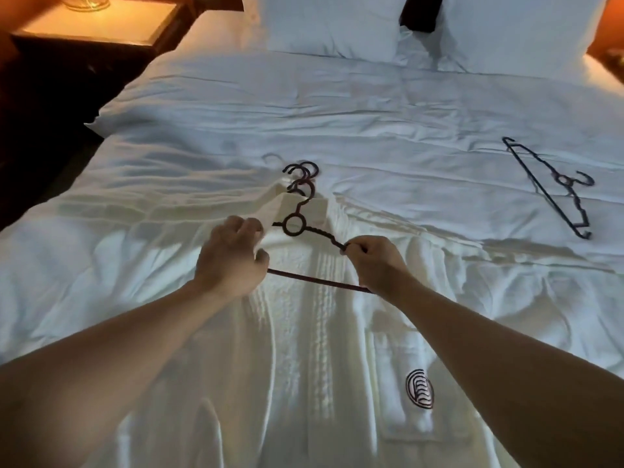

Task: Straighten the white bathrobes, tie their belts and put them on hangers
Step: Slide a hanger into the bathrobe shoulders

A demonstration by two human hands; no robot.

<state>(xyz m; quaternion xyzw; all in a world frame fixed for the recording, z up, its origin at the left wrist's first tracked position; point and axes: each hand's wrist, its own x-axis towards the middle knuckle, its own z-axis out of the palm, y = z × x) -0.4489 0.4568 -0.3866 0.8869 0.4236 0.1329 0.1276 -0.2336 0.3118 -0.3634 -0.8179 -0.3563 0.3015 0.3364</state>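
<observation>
Gripping one hanger, another hanger apart

White bathrobe lies flat, front up, dark emblem on pocket; dark hanger at its collar; second hanger apart.

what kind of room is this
Most likely a hotel bedroom: a made bed with white linen and pillows, a bedside table lit by a lamp, and a white bathrobe bearing an embroidered logo.
</observation>
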